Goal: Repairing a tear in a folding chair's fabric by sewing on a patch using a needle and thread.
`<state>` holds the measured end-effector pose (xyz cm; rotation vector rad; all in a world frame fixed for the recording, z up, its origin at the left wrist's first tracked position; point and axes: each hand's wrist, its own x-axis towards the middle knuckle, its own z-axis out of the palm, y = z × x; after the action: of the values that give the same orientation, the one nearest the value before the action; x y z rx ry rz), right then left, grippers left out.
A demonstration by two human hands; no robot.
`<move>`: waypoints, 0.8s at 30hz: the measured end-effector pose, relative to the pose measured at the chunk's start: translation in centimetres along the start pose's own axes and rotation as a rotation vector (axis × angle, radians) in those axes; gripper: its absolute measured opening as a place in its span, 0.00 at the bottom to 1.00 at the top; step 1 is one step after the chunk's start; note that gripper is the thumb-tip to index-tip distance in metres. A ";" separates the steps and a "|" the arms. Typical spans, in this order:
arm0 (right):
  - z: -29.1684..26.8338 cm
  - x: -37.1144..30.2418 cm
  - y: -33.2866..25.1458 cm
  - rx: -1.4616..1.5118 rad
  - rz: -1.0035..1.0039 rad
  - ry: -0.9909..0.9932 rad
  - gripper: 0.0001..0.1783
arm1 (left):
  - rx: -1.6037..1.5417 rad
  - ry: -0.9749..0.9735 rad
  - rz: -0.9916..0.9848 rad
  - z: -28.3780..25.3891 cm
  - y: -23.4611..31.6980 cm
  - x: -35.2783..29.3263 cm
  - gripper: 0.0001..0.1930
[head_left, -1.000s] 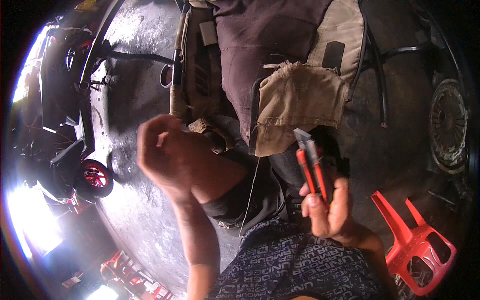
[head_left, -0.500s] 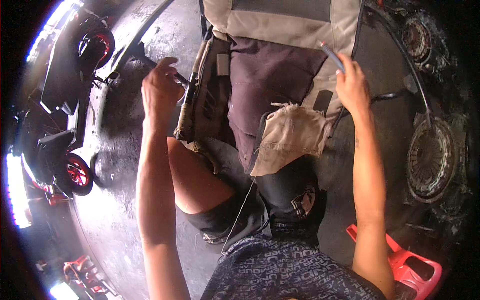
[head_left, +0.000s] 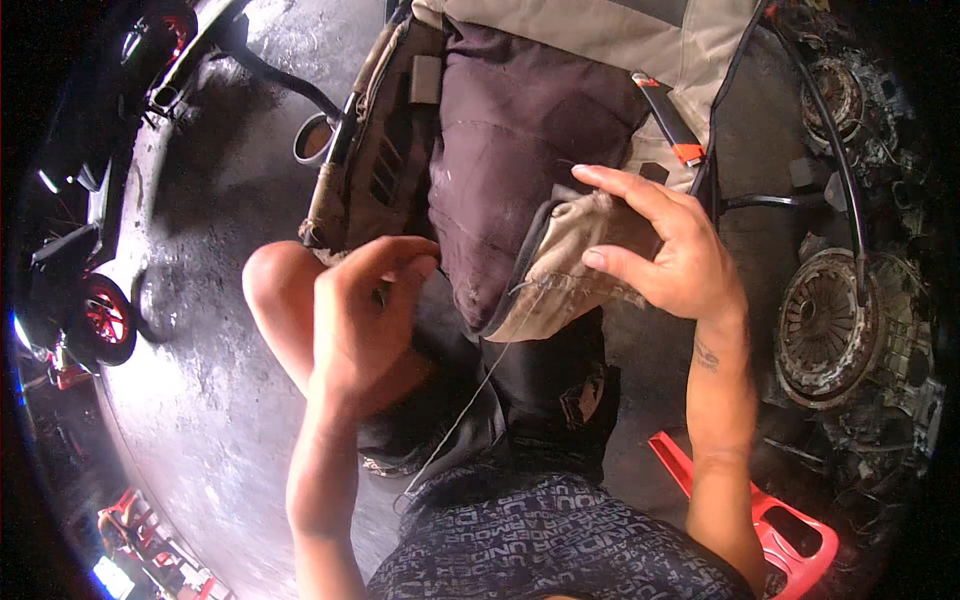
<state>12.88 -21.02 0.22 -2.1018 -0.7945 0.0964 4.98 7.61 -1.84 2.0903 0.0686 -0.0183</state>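
My right hand [head_left: 675, 245] is open, thumb and fingers apart, beside a frayed tan fabric flap [head_left: 555, 290]. A light thread [head_left: 462, 412] runs from the flap down to my lap. Beyond that hand, a box cutter [head_left: 668, 118] with orange ends lies on the tan fabric border of a seat cover [head_left: 590, 50]. Dark purple-brown padded cloth [head_left: 520, 160] fills the middle, left of the flap. My left hand [head_left: 365, 315] hovers above my bent leg, near the padding's left edge. Its fingers are curled with thumb and forefinger together; what they hold, if anything, is hidden.
A black tubular frame [head_left: 335, 150] edges the cover, with a small round cup [head_left: 314, 138] beside it. Round metal clutch parts [head_left: 828, 325] lie at right. A red plastic chair [head_left: 795, 540] stands at lower right, and a motorbike wheel [head_left: 105, 318] shows at far left.
My right hand has let go of the box cutter, now lying on the fabric, and come down to the flap. My left hand has moved nearer, away from the frame.
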 end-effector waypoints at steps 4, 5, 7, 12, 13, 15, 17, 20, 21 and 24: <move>-0.4 1.4 0.2 0.143 0.005 -0.111 0.25 | -0.240 -0.081 -0.007 2.1 0.6 -1.7 0.11; -0.5 1.7 -0.1 0.220 0.011 -0.134 0.21 | -0.375 -0.112 -0.069 2.8 0.9 -1.9 0.13; -0.4 2.0 -0.4 0.282 0.057 -0.140 0.20 | -0.542 -0.174 -0.093 3.8 1.3 -1.4 0.18; 0.3 2.6 -1.0 0.010 -0.024 -0.010 0.17 | -0.517 -0.372 -0.243 4.1 1.9 1.1 0.18; 0.7 2.7 -1.8 0.018 -0.030 -0.016 0.17 | -0.569 -0.355 -0.323 4.4 0.9 1.4 0.18; 1.4 1.6 -4.4 -0.390 -0.178 0.326 0.12 | -0.750 -0.327 -0.409 4.8 0.2 1.9 0.18; 3.5 -1.1 -6.6 -0.174 0.002 0.444 0.06 | -0.833 -0.321 -0.475 4.7 0.4 2.3 0.15; 7.4 -4.1 -8.9 0.143 0.382 0.112 0.14 | -0.986 -0.360 -0.640 5.2 -0.6 3.1 0.12; 10.0 -5.4 -8.2 0.223 0.400 0.115 0.17 | -0.981 -0.364 -0.646 5.2 -0.8 3.1 0.12; 13.5 -5.7 -8.4 0.286 0.463 0.097 0.18 | -1.024 -0.454 -0.642 4.5 1.3 3.1 0.12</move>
<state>-0.51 -11.18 -3.08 -1.9601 -0.2084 0.3335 8.24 3.18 -3.10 0.9415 0.3817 -0.6936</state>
